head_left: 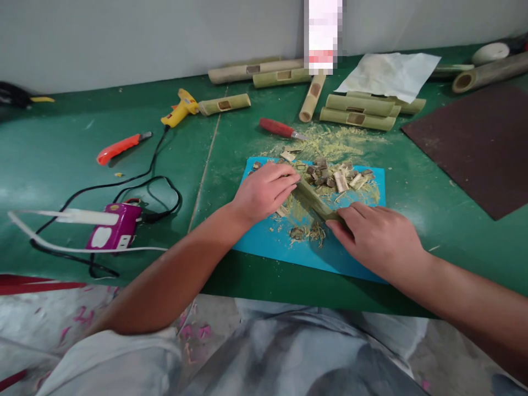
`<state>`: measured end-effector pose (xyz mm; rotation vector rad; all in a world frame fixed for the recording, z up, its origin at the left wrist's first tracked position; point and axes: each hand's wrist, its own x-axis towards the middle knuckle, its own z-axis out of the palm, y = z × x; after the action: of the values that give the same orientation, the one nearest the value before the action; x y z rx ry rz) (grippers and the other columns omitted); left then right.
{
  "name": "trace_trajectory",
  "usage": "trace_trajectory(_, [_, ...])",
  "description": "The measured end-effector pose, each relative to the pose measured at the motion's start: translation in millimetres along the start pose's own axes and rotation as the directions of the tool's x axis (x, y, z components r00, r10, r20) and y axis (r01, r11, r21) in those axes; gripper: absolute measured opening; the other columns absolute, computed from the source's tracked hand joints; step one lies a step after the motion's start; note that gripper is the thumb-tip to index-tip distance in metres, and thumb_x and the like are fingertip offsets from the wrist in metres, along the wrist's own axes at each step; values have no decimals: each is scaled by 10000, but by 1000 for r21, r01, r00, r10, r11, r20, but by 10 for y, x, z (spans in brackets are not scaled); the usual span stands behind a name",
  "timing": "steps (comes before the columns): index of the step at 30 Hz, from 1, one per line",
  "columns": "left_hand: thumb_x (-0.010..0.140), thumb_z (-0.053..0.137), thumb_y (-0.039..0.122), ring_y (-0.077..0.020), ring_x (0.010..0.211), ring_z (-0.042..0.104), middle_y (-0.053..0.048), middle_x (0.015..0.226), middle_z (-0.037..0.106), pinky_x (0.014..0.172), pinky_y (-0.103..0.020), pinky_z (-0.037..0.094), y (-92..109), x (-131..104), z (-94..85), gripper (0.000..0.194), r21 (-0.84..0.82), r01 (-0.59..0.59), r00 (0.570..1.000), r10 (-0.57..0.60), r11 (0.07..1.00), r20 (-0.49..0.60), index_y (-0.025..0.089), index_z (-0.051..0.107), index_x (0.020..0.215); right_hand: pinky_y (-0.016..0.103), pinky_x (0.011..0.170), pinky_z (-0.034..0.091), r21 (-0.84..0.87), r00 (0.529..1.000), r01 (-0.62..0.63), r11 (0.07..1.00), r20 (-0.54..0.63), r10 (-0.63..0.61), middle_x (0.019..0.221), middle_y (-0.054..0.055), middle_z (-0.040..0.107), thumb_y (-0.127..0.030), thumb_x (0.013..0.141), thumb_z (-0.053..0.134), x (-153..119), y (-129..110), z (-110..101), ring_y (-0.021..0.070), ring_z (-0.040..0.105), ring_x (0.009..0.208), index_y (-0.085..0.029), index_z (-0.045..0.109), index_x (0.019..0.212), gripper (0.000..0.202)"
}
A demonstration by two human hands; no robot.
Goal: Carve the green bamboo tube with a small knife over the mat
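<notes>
A green bamboo tube lies slantwise between my hands, above a blue sheet. My left hand is closed around its far left end. My right hand grips the near right end, thumb along the side. Under and behind the tube, the sheet carries cut bamboo chips, dark bits and pale shavings. A clump of fibres sits just in front of the tube. The fingertips of both hands are partly hidden.
Beyond the sheet lies a red-handled knife among sawdust. Notched bamboo tubes line the back, some under white paper. At left are a yellow glue gun, an orange cutter and a purple power strip with cords. A brown board lies right.
</notes>
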<state>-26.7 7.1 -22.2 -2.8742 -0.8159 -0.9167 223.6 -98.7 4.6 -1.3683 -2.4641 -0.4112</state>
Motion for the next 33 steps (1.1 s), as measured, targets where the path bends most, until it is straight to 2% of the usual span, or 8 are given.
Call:
trace_trajectory(6, [1015, 497, 222, -174, 901, 658, -74, 1018, 723, 806, -330, 528, 157, 42, 24, 209, 35, 8, 1000, -8, 999, 2, 153, 691, 1054, 313, 556, 276, 5, 1000, -16, 1000, 11, 16, 611, 10, 600, -314, 982, 496, -7, 1, 6, 122, 469, 508, -177, 638, 698, 346])
trace_trajectory(10, [1019, 483, 205, -160, 870, 645, -66, 986, 727, 790, -300, 541, 315, 59, 52, 206, 12, -94, 995, 94, 995, 23, 154, 679, 1062, 318, 552, 267, 14, 999, -27, 1000, 21, 27, 613, 15, 601, -327, 981, 492, 0, -6, 0, 126, 461, 507, -182, 625, 676, 362])
trace_trajectory(16, [1028, 450, 217, -166, 867, 637, -59, 975, 718, 786, -321, 528, 328, 28, 49, 235, 63, 8, 1000, -9, 998, 13, 159, 678, 1019, 321, 558, 253, 10, 997, -43, 999, 64, 42, 632, 20, 614, -341, 987, 481, -5, -17, 8, 130, 458, 518, -172, 659, 723, 360])
trace_trajectory(19, [1045, 403, 233, -160, 883, 634, -45, 996, 710, 797, -318, 522, 329, 23, 75, 272, 47, -17, 996, 13, 999, 90, 174, 669, 1043, 322, 555, 250, 12, 997, -39, 999, 73, 38, 631, 23, 613, -344, 985, 484, -7, -16, 14, 133, 457, 517, -171, 656, 715, 364])
trace_trajectory(23, [1037, 422, 233, -170, 879, 631, -62, 938, 695, 805, -327, 521, 248, 36, 78, 265, 69, 1, 1000, -1, 998, -7, 150, 671, 998, 322, 556, 239, 28, 992, -66, 997, 108, 63, 645, 27, 617, -342, 992, 465, 0, -17, 2, 126, 452, 523, -166, 668, 732, 373])
trace_trajectory(27, [1036, 422, 223, -176, 867, 630, -76, 957, 707, 796, -336, 521, 255, 49, 57, 261, 34, -36, 998, 35, 999, 49, 145, 671, 1046, 322, 563, 231, 33, 981, -79, 996, 178, 72, 661, 30, 620, -348, 993, 455, 11, -18, -19, 125, 442, 533, -170, 671, 740, 378])
trace_trajectory(30, [1034, 427, 226, -180, 866, 631, -72, 962, 711, 788, -340, 523, 299, 43, 58, 258, 61, -4, 1000, 2, 998, 28, 156, 675, 1018, 322, 565, 231, 31, 984, -81, 996, 164, 75, 650, 29, 614, -350, 998, 444, 7, -15, -21, 127, 442, 534, -173, 673, 740, 388])
trace_trajectory(33, [1040, 406, 242, -180, 857, 629, -60, 952, 709, 791, -345, 513, 326, 26, 86, 280, 47, 5, 997, -9, 999, 81, 169, 676, 1023, 320, 562, 241, 28, 989, -64, 998, 133, 59, 646, 31, 617, -353, 996, 451, 0, -12, -13, 127, 450, 527, -170, 668, 728, 390])
